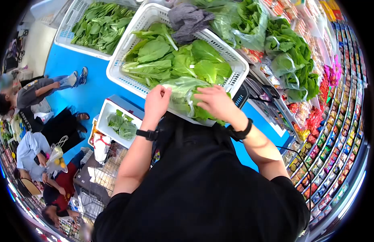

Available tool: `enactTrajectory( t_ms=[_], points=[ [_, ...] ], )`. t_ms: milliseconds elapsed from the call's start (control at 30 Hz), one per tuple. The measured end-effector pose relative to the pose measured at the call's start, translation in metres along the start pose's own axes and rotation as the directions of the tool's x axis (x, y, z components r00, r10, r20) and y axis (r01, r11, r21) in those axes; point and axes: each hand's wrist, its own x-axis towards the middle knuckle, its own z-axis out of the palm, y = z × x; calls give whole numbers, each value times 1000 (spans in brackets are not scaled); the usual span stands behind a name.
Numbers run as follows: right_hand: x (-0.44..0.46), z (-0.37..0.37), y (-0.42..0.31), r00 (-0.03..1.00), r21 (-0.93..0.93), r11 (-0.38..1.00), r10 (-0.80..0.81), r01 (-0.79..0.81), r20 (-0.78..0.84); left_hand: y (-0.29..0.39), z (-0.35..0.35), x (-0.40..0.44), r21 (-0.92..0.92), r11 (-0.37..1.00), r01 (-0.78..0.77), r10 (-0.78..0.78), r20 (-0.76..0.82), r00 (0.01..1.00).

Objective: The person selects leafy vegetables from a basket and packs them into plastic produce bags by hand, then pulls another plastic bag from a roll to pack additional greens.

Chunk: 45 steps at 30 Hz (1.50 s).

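Black shirt: the wearer's own body (pixel 195 193) fills six o'clock, close against the basket's near edge; clock hours are counted from the bag of greens.
Snack shelves: long curved rows (pixel 336 121) rise from two to four o'clock, closing off that side.
Blue floor: bare floor (pixel 80 99) opens at nine o'clock between basket and people, with a smaller patch near four o'clock.
People: several (pixel 30 94) stand between eight and nine o'clock, well apart from the hands.
Basket: white, slatted, its rim (pixel 119 80) running around the loose greens (pixel 183 60); leaves reach almost to the left wall.
Second basket: white (pixel 82 49), at ten o'clock, leafy stems inside, edge just beside the first.
Lettuce bags: a heap (pixel 289 60) at two o'clock, beyond the basket's right corner.
White box: at eight o'clock, its rim (pixel 102 119) around some bagged leaves (pixel 122 126).
Bag of greens: clear plastic (pixel 183 90), at the basket's near edge, between both hands.
Dark cloth: crumpled (pixel 189 21) at twelve o'clock, over the far rim.
Left hand: (pixel 158 100) thumb and fingertips pinch the bag's left edge.
Right hand: (pixel 216 101) fingers bent against the bag's right side; cannot tell whether they grip.
Wristbands: black, one (pixel 148 134) on each wrist.
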Motion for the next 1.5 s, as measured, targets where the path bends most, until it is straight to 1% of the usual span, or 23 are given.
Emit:
enactTrajectory(
  t_ms=[33, 100, 133, 167, 233, 300, 433, 500, 533, 600, 767, 833, 867, 900, 933, 1000, 1100, 1167, 1233, 1300, 1367, 1433, 1500],
  points=[
    [-16, -12, 9, 998, 128, 991, 36, -29, -55, 15, -2, -8, 1, 1000, -13, 13, 13, 1000],
    [-49, -35, 24, 928, 242, 922, 343, -304, -143, 46, -5, -27, 69, 995, -72, 62, 128, 990],
    [-65, -38, 37, 884, 270, 903, 400, -334, -242, 59, -1, -37, 110, 991, -75, 51, 206, 977],
    [-80, -33, 53, 772, 427, 752, 612, -502, -171, 66, 7, -46, 117, 989, -94, 67, 215, 974],
    [-110, -15, 84, 692, 449, 660, 712, -602, -117, 71, 24, -58, 337, 897, -287, 233, 192, 953],
    [-144, 38, 115, 622, 576, 452, 773, -681, 128, 58, 39, -59, 308, 906, -289, 230, 213, 949],
    [-162, 79, 111, 660, 466, 509, 707, -724, 254, 39, 27, -53, 354, 921, -165, 141, 93, 986],
    [-156, 80, 92, 701, 504, 551, 693, -665, 167, 31, 17, -51, 311, 936, -164, 148, 75, 986],
    [-151, 89, 88, 732, 508, 621, 680, -597, 29, 27, 13, -50, 288, 948, -135, 142, -5, 990],
    [-143, 97, 86, 719, 451, 647, 695, -615, -17, 22, 4, -45, 286, 956, -59, 88, -87, 992],
    [-136, 77, 59, 683, 450, 656, 719, -606, -130, -6, -17, -24, 272, 961, -56, 109, -182, 977],
    [-131, 78, 55, 727, 438, 708, 668, -554, -160, -30, -38, -4, 275, 961, -13, 99, -301, 948],
    [-128, 73, 52, 763, 489, 739, 613, -464, -203, -38, -50, 3, 279, 960, -15, 101, -296, 950],
    [-124, 72, 52, 763, 491, 738, 614, -463, -202, -46, -63, 11, 306, 951, 42, 60, -316, 947],
    [-119, 72, 53, 762, 571, 715, 608, -404, -222, -54, -78, 18, 333, 938, 100, 21, -340, 940],
    [-108, 75, 50, 754, 673, 672, 604, -309, -257, -96, -105, 43, 309, 946, 100, 11, -339, 941],
    [-91, 84, 43, 815, 740, 630, 543, -236, -202, -99, -121, 51, 215, 968, 128, -54, -324, 945],
    [-80, 88, 37, 852, 713, 670, 482, -208, -205, -101, -127, 56, 64, 975, 213, -189, -264, 946],
    [-64, 84, 23, 869, 782, 585, 480, -215, -121, -105, -127, 58, 24, 985, 173, -162, -251, 954],
    [-48, 75, 13, 870, 803, 563, 477, -196, -122, -106, -130, 59, -16, 991, 134, -134, -235, 963],
    [-34, 67, 4, 859, 774, 580, 503, -253, -96, -103, -130, 60, -95, 972, 213, -228, -199, 953],
    [-17, 84, 7, 842, 758, 577, 535, -303, -70, -102, -129, 62, -139, 972, 188, -213, -201, 956],
    [-4, 94, 9, 860, 708, 562, 495, -428, 127, -95, -130, 60, -209, 948, 241, -277, -163, 947]
  ],
)
